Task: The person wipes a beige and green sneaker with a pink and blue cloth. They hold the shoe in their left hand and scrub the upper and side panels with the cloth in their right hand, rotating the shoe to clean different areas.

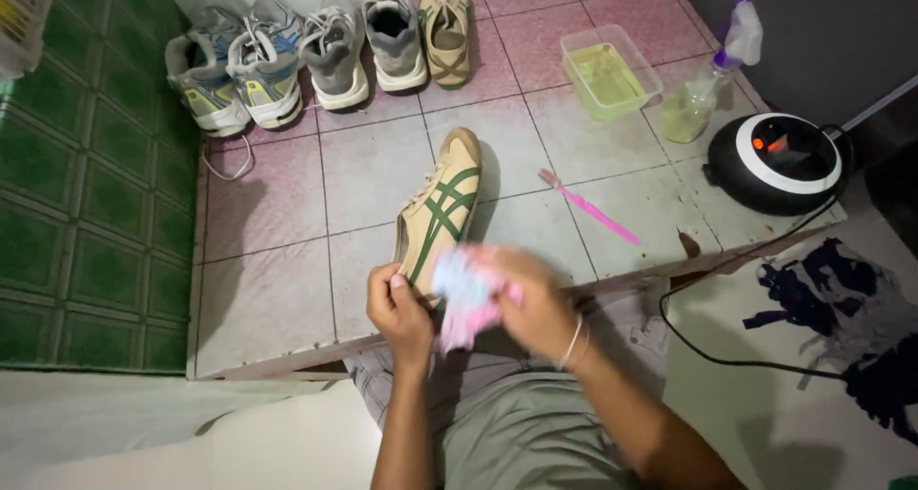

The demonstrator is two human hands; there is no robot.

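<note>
Low in the centre of the frame I see my left hand (399,310) curled around the heel of the beige shoe with green stripes (442,211), fingers clamped on it, forearm rising straight from the bottom edge. My right hand (534,304) comes in from the lower right, wrist bent, fingers closed on a blurred pink and blue cloth (464,297) pressed against the shoe's heel

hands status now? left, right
Left hand: closed on the heel of the beige shoe.
Right hand: holding a pink cloth, blurred.
</note>
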